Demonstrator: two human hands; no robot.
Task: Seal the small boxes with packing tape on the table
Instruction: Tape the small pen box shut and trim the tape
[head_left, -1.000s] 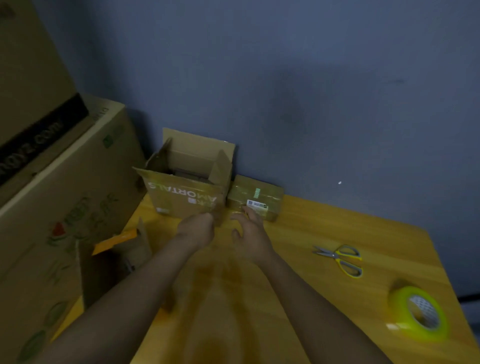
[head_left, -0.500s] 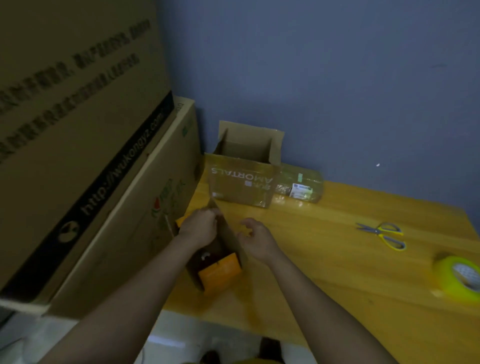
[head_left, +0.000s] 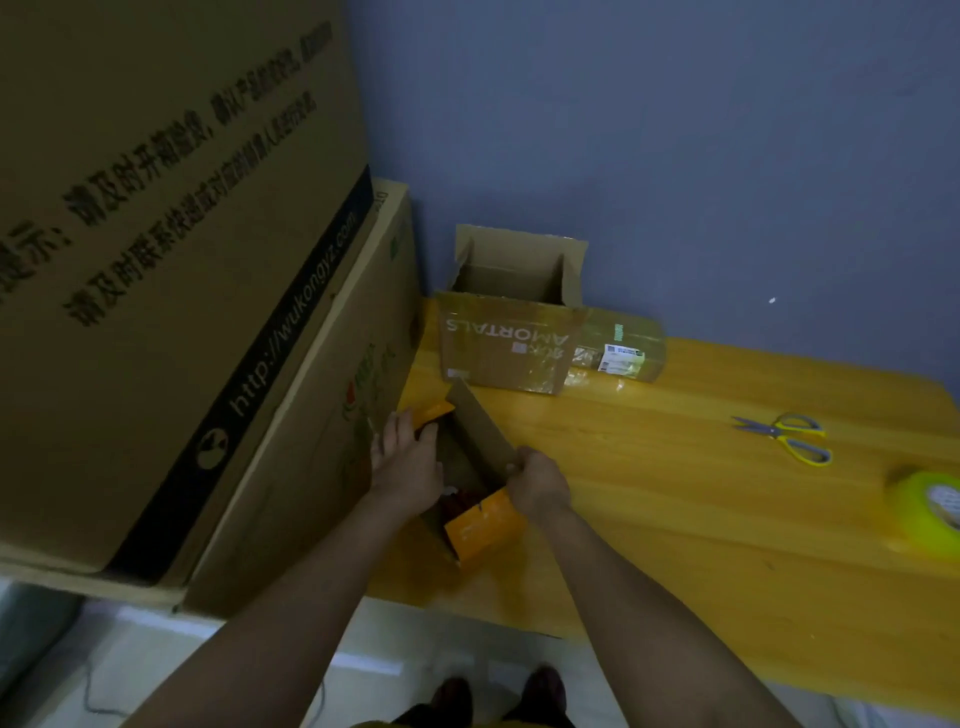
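Note:
A small brown box with orange flaps (head_left: 480, 527) stands open at the table's left edge. My left hand (head_left: 405, 467) lies over its left side, thumb inside the opening, fingers stretched toward the far orange flap. My right hand (head_left: 537, 483) grips the box's long right flap. Farther back stand an open box printed AMORTALS (head_left: 506, 345) and a small taped box with a white label (head_left: 621, 351). A yellow-green tape roll (head_left: 930, 512) lies at the right edge, apart from both hands.
Yellow-handled scissors (head_left: 784, 439) lie on the wooden table (head_left: 675, 493) to the right. Large stacked cardboard cartons (head_left: 182, 312) tower close along the left. A blue wall stands behind. The table's near edge drops to a pale floor where my shoes show.
My view swung left and down. Both hands pulled back from the far boxes onto the orange-flapped box; my left hand now spreads over its side and my right grips the long flap.

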